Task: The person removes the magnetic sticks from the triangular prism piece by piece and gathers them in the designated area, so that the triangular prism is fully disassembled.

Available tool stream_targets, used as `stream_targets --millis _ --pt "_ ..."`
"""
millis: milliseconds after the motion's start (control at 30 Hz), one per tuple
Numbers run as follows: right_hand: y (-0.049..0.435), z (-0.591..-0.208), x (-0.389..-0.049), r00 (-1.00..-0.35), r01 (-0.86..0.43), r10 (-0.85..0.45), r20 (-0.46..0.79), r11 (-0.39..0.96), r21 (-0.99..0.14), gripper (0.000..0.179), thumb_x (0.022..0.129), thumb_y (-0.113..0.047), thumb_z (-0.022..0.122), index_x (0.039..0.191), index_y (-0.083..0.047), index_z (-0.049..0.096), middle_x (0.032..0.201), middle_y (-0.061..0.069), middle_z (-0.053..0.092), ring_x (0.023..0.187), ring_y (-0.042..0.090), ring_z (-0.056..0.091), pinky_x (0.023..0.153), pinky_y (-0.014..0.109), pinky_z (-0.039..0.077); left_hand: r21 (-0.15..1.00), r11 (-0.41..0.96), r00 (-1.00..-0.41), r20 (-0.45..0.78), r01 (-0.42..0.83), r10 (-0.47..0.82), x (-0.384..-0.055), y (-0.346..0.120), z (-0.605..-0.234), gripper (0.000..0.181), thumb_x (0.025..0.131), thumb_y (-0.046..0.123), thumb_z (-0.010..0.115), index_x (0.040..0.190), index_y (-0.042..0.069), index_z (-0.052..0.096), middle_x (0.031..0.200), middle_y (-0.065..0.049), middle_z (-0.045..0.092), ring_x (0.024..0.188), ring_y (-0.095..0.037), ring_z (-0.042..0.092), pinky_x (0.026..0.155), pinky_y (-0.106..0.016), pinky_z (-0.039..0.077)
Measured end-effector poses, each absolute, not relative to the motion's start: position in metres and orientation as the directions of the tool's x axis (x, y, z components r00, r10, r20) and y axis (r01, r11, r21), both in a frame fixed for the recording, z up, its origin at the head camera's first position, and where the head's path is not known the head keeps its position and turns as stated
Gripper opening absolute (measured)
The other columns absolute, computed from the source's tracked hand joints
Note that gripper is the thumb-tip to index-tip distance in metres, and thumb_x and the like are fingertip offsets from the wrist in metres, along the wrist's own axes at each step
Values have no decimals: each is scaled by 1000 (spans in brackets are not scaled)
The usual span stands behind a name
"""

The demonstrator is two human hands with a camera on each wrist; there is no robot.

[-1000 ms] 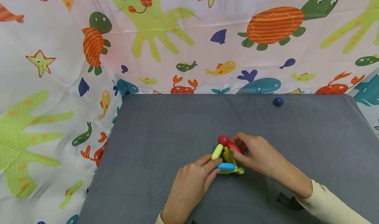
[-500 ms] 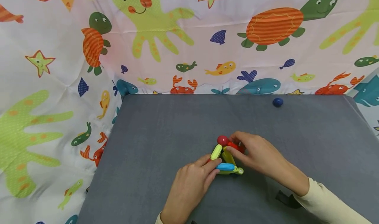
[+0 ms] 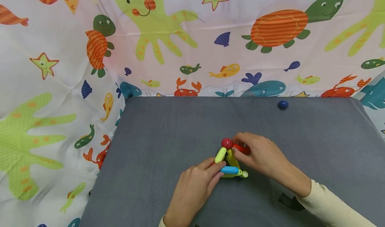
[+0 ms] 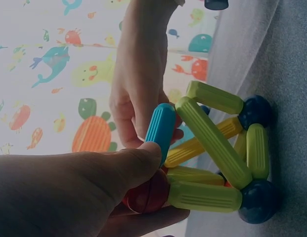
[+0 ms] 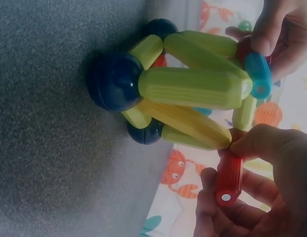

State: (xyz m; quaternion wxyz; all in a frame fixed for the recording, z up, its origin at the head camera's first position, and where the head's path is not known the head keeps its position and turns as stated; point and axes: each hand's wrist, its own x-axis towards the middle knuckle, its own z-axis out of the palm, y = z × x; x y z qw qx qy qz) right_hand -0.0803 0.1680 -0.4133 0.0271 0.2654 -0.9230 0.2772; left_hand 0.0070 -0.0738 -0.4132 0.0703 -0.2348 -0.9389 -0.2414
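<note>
A magnetic-stick frame of balls and rods stands on the grey table, with navy balls [image 5: 113,81] at its base. Lime rods [image 4: 215,143] and a yellow rod [image 5: 188,123] rise from them. My left hand [image 3: 192,183] holds a red ball [image 4: 148,193] at one top corner, its thumb over the end of a blue rod [image 3: 230,170]. My right hand [image 3: 264,153] pinches a red rod [image 5: 229,180] between thumb and fingers, beside the far red ball [image 3: 227,143]. The red rod's outer end, with its pale round tip, points away from the frame.
A loose navy ball [image 3: 282,104] lies near the table's back edge. Under the right sleeve [image 3: 325,200] sits a dark patch [image 3: 290,202] on the grey cloth [image 3: 156,147]. Curtains [image 3: 192,46] printed with sea animals hang behind and at the left.
The red rod has swung slightly, its outer end now pointing more to the right. My right hand has shifted a little left and away from me; the left hand keeps its hold.
</note>
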Motion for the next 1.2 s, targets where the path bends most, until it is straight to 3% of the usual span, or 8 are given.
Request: stream_targets --millis 400,633,800,967,1200 --pt "191 -415 -88 -868 -497 -448 215 764 -411 18 95 -29 82 111 -24 74 96 -7 72 74 9 60 61 29 54 410 782 -883 241 469 403 6 -73 -411 32 99 30 78 130 26 76 122 6 71 79 -9 70 69 -27 60" --pt "217 -421 -109 -883 -469 -422 206 802 -370 29 90 -14 87 116 -11 74 104 6 76 81 20 68 69 44 63 431 773 -885 240 466 399 7 -73 -411 32 99 29 78 131 26 76 120 8 71 78 -8 67 68 -25 58" --pt "233 -426 -130 -888 -458 -417 192 828 -324 31 88 -7 86 117 -7 72 106 12 76 80 25 67 70 49 63 434 774 -887 241 462 394 6 -73 -411 33 98 27 79 131 26 76 120 8 71 78 -9 67 68 -26 59" --pt "246 -432 -155 -899 -438 -404 170 847 -302 27 91 -7 83 115 -3 71 103 14 73 71 23 62 65 48 61 429 776 -886 249 462 390 6 -73 -411 32 97 27 80 130 26 77 118 8 71 76 -8 66 66 -26 58" --pt "258 -443 -192 -909 -416 -389 150 874 -252 22 95 -7 78 114 0 70 104 19 68 71 30 63 64 56 59 437 771 -886 242 463 395 7 -73 -409 32 98 28 79 130 26 77 115 10 70 70 -5 60 63 -21 54"
